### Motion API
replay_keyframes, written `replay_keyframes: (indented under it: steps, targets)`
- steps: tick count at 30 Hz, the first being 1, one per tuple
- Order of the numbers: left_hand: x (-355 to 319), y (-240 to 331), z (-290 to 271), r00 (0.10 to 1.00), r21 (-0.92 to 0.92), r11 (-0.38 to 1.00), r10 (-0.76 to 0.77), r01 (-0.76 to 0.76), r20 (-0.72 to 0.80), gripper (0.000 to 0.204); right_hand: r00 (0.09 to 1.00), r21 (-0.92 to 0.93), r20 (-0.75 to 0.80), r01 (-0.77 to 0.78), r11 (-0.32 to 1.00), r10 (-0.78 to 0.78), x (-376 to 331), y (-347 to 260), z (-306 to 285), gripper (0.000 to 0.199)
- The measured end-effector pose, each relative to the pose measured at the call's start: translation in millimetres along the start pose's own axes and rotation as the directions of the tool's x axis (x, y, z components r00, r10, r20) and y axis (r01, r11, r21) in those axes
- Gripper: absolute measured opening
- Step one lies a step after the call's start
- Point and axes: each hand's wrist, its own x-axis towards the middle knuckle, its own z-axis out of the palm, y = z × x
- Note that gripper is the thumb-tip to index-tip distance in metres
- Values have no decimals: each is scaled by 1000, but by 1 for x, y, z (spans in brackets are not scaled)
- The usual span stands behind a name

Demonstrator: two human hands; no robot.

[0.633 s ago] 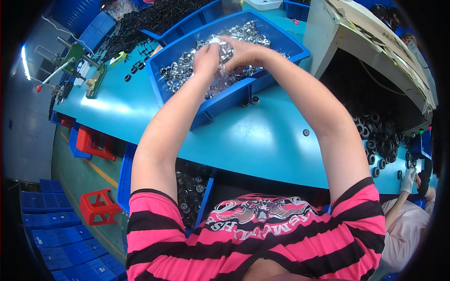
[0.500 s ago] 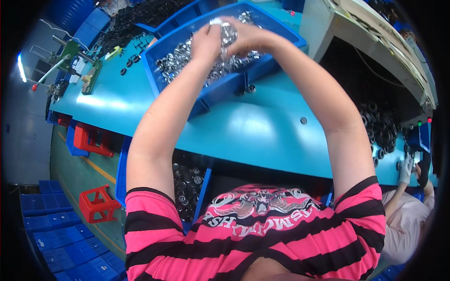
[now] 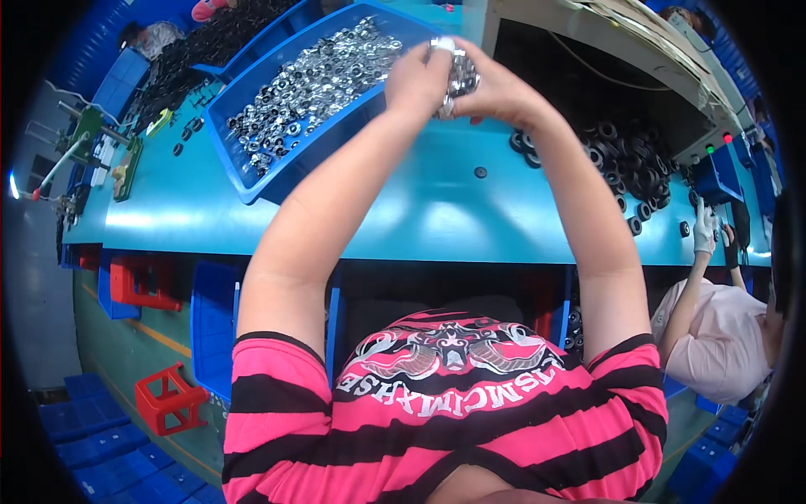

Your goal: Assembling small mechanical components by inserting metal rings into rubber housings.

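Note:
Raised past the right side of a blue bin (image 3: 290, 172), my left hand (image 3: 417, 82) and my right hand (image 3: 501, 91) are cupped together around a handful of small shiny metal ring-like parts (image 3: 463, 76). The parts show in the gap between my palms; their exact kind is too small to tell. Something white (image 3: 442, 44) wraps the left thumb. Many loose shiny parts (image 3: 323, 71) like these fill the bin, which sits tilted on the turquoise table (image 3: 403, 223).
Black wheels or rings (image 3: 625, 168) lie heaped at the right, before a pale machine housing (image 3: 613, 42). One small round part (image 3: 480, 172) lies alone. A co-worker's gloved hand (image 3: 703, 231) is farther right. A green hand press (image 3: 84, 139) stands left; a red stool (image 3: 168, 399) is below.
My cupped hands have moved from over the bin to beyond its right side, carrying the metal parts. The view has shifted right, showing more of the black heap.

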Motion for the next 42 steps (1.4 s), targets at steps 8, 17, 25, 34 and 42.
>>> replay_keyframes:
  steps: [8, 17, 25, 34, 42]
  targets:
    - [-26, -73, 21, 984, 203, 966, -172, 158, 55, 53, 996, 73, 22, -93, 993, 92, 6, 74, 42, 112]
    - [-40, -72, 21, 988, 460, 879, -151, 127, 14, 54, 992, -586, -122, -50, 809, -27, 16, 93, 53, 95]
    - [-47, -80, 21, 988, 531, 843, -139, 86, 60, 54, 989, -705, -145, -119, 699, 22, 9, 98, 56, 91]
    - [-60, -77, 10, 990, 524, 849, -123, 69, 68, 54, 994, -778, -105, -76, 624, -10, -5, 79, 45, 81]
    - [-72, -81, -5, 965, 594, 778, 262, -205, -11, 45, 985, -791, -115, -10, 612, -132, -4, 74, 38, 45]
